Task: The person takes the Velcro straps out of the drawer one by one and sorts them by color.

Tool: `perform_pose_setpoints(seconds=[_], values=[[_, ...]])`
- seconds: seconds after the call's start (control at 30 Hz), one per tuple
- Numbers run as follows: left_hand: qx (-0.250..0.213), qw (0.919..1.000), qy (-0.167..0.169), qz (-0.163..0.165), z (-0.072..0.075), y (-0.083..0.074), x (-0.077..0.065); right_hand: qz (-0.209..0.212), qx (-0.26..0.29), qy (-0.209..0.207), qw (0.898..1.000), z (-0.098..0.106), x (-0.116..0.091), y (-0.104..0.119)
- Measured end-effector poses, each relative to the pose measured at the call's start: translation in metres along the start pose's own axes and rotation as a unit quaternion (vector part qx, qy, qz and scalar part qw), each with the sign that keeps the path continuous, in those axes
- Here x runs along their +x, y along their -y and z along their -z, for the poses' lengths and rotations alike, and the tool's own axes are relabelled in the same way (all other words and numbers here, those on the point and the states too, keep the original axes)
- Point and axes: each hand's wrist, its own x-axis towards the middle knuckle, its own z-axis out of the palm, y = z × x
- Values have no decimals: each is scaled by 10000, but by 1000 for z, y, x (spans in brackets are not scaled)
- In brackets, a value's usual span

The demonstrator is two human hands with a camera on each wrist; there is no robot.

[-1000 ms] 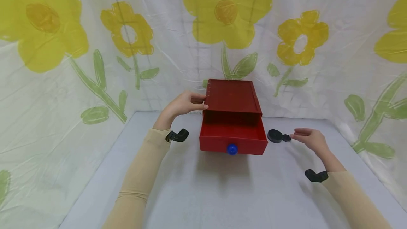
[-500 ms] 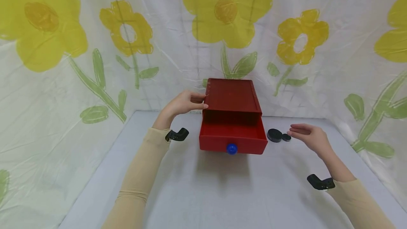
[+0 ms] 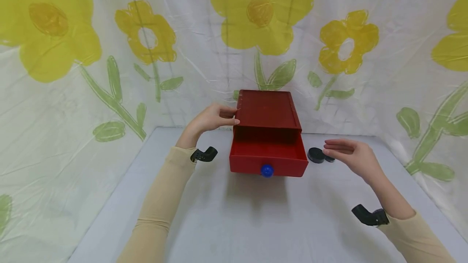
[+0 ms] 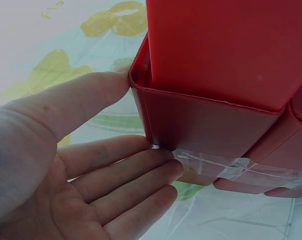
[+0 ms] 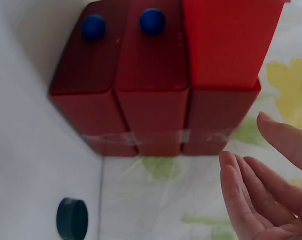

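A red three-drawer unit [image 3: 268, 108] stands at the back of the table. Its top drawer [image 3: 268, 149], with a blue knob [image 3: 267, 171], is pulled out, and the visible part of its floor is bare. My left hand [image 3: 213, 119] touches the unit's upper left side; in the left wrist view the thumb [image 4: 98, 92] meets the casing's edge and the fingers extend along its side. My right hand [image 3: 351, 155] hovers right of the unit with nothing in it, its fingers extended and slightly bent. The lower drawers [image 5: 136, 55] are closed.
Right of the unit lie a black round disc [image 3: 316, 155] and a smaller one [image 3: 330, 159], partly hidden behind my right fingers. A white cloth printed with yellow flowers [image 3: 260, 13] hangs behind and at both sides of the white table [image 3: 256, 230].
My right hand has moved left and slightly up, passing in front of the smaller black disc. My left hand, the unit and the open drawer stay where they were.
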Motion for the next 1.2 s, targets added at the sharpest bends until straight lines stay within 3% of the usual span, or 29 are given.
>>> perform_pose_setpoints(seconds=[0.53, 0.73, 1.0, 1.2], values=[[-34, 10000, -27, -6, 1, 0, 0, 608, 422, 254, 9969, -7, -23, 52], [-21, 10000, -58, 43, -1, -2, -2, 1051, 766, 403, 9907, -17, -32, 71], [-66, 9999, -19, 84, -2, -3, -3, 1379, 1110, 156, 9841, -27, -46, 94], [-16, 10000, -48, 20, -1, -3, -3, 1691, 1161, 424, 9778, -39, -50, 104]])
